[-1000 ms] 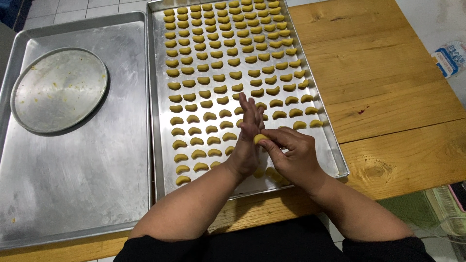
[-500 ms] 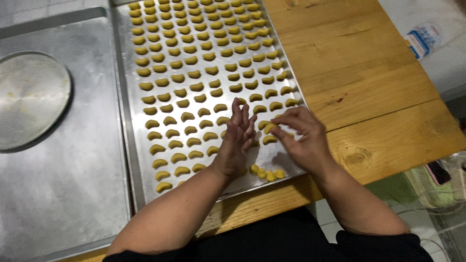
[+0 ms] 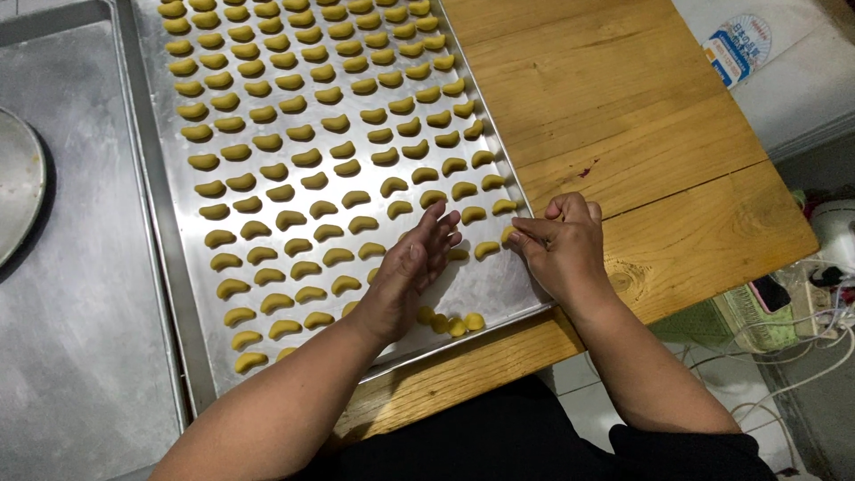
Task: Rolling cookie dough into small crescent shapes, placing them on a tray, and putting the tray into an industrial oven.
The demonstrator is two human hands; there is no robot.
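Most of the metal baking tray (image 3: 169, 267) at frame centre is filled with rows of yellow crescent dough pieces (image 3: 307, 158); only its lower right corner stays bare, apart from a few unshaped lumps (image 3: 448, 322). The right hand (image 3: 561, 249) pinches one piece (image 3: 508, 234) at the tray's right edge. The left hand (image 3: 411, 267) rests flat, fingers together. A second tray (image 3: 80, 312) at left holds a round plate (image 3: 18, 178).

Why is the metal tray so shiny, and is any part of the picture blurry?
In the head view, light from above bounces off the metal tray, leaving pale glare between the yellow dough pieces; the left hand and right hand look sharp, with soft shadows beneath them; the wooden table looks evenly lit, without glare.
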